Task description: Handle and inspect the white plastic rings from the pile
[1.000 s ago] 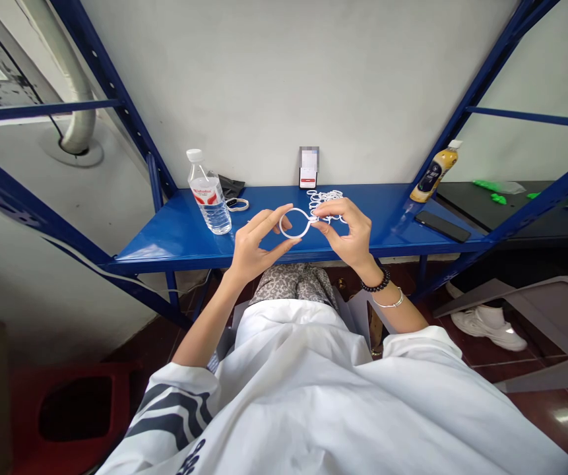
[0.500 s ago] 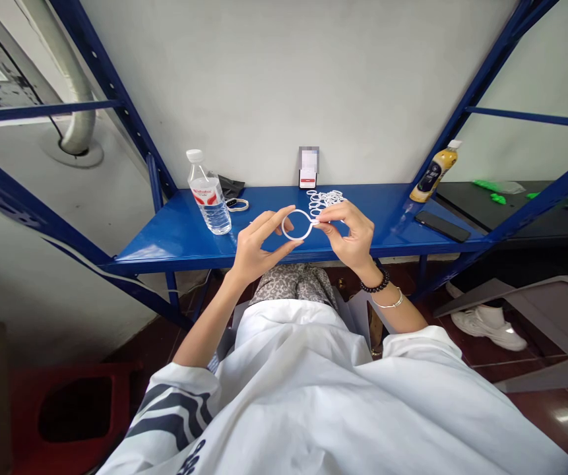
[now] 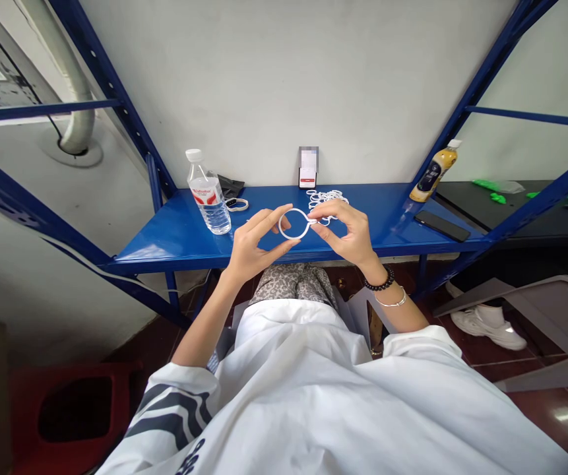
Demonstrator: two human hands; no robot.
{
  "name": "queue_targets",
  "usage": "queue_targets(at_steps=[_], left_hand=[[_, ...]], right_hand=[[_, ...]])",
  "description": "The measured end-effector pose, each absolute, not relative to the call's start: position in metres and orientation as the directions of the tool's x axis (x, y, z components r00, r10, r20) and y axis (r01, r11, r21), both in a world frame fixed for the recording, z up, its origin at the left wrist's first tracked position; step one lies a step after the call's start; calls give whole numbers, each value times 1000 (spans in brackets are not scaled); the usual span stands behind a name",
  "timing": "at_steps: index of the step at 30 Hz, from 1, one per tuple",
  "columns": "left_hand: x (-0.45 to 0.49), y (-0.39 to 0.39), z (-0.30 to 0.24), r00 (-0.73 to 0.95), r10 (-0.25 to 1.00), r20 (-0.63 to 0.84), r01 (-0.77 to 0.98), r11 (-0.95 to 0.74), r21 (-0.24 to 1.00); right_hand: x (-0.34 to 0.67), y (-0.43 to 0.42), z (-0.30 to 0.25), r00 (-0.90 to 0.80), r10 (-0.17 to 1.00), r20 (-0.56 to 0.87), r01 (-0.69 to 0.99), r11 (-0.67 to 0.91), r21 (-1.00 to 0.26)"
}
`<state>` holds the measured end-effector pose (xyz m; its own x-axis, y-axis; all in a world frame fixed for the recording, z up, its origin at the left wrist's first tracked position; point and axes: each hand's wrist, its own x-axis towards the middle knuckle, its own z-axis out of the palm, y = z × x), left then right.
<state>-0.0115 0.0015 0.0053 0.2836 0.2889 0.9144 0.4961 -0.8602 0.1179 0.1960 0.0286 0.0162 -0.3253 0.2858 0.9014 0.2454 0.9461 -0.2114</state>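
A thin white ring is stretched round between my two hands above the blue tabletop. My left hand holds it on the left side, with the fingertips at its top and the thumb at its bottom. With thumb and forefinger, my right hand pinches the ring's right side, where the white strands come together. Whether more than one ring is in that pinch, I cannot tell. Just behind my right hand lies a pile of loose white rings, partly covered by the fingers.
A phone leans against the wall behind the blue table. On the left stand a water bottle, a black pouch and a pale band. At right are a yellow drink bottle and a dark phone.
Both hands and the ring have shifted slightly left. My right hand has moved a little closer in and turned slightly, and the ring's right end now looks more drawn to a point.
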Motion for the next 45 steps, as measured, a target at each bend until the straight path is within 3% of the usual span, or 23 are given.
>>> queue_targets(at_steps=[10, 21, 45], left_hand=[[-12, 0, 7, 323, 312, 893, 496, -860, 121], [-13, 0, 6, 354, 308, 883, 490, -865, 106], [-12, 0, 6, 343, 298, 891, 474, -874, 109]], right_hand=[[207, 29, 25, -543, 311, 780, 199, 950, -240], [210, 32, 26, -558, 256, 789, 178, 966, -188], [204, 30, 18, -507, 201, 838, 369, 930, 0]])
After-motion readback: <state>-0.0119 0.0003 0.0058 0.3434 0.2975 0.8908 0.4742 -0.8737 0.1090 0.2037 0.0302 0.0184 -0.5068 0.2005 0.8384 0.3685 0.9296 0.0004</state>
